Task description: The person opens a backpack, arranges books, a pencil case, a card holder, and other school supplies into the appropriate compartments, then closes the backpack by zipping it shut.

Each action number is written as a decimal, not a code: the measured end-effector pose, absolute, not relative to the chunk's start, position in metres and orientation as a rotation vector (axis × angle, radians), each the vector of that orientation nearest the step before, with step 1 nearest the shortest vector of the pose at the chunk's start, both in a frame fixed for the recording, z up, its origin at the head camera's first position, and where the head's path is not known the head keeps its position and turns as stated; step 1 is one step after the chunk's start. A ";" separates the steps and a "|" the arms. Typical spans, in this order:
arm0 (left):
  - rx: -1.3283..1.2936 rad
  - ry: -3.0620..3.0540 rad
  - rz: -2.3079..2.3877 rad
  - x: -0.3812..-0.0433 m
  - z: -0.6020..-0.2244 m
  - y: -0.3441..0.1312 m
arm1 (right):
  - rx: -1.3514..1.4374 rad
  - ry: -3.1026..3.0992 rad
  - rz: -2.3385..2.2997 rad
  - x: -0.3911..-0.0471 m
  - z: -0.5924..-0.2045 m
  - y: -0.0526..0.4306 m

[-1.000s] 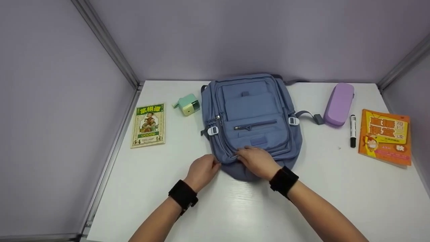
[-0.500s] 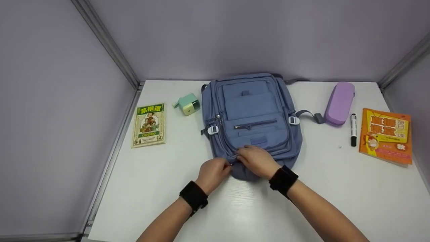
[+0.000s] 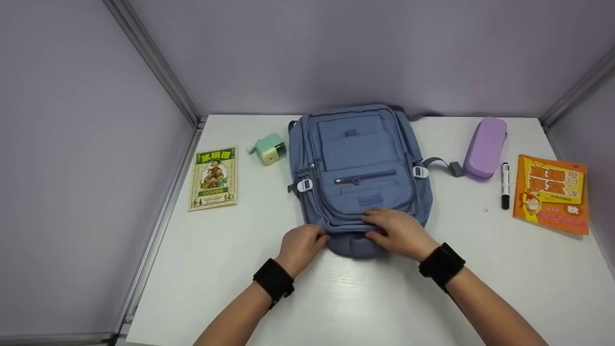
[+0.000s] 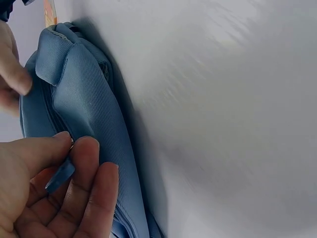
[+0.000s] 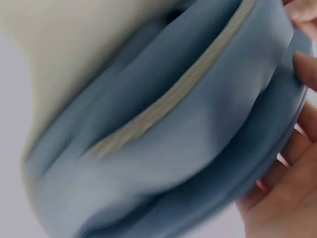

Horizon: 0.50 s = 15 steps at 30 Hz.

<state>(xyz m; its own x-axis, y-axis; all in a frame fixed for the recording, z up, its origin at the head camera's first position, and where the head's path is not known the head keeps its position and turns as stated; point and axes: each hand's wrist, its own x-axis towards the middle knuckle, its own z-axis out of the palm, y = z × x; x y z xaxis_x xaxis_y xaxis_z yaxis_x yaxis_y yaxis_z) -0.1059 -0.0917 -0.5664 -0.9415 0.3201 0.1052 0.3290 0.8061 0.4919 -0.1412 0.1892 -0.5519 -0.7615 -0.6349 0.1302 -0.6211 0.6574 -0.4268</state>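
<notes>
A blue backpack [image 3: 358, 154] lies front side up on the white table. At its near left corner my left hand [image 3: 300, 245] pinches a zipper pull [image 4: 62, 174] between thumb and fingers; the pull's fabric tab shows in the left wrist view. My right hand [image 3: 401, 233] holds the near edge of the front compartment, fingers over the top and thumb below. Fabric folds and a pale strip [image 5: 173, 94] along the bag look blurred in the right wrist view.
A green-covered book [image 3: 214, 179] and a mint pencil sharpener [image 3: 270, 149] lie left of the backpack. To its right are a purple case [image 3: 486, 149], a marker [image 3: 505, 186] and an orange book [image 3: 551, 196]. Partition walls border the table.
My left hand has moved right along the backpack's near edge, then slightly back. My right hand has shifted right along the front compartment's edge, uncovering the near left part.
</notes>
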 end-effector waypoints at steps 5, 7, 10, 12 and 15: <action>-0.516 -2.947 -0.823 -0.103 -0.568 -0.095 | -1.049 2.880 -0.723 -0.138 -0.555 0.211; -0.504 -2.937 -0.827 -0.102 -0.570 -0.096 | -1.073 2.921 -0.702 -0.138 -0.558 0.211; -0.503 -2.916 -0.845 -0.100 -0.573 -0.095 | -1.108 3.020 -0.653 -0.139 -0.562 0.207; -0.513 -2.896 -0.858 -0.099 -0.575 -0.094 | -1.099 3.097 -0.618 -0.138 -0.563 0.204; -0.534 -2.867 -0.864 -0.098 -0.576 -0.091 | -1.058 3.177 -0.582 -0.138 -0.564 0.200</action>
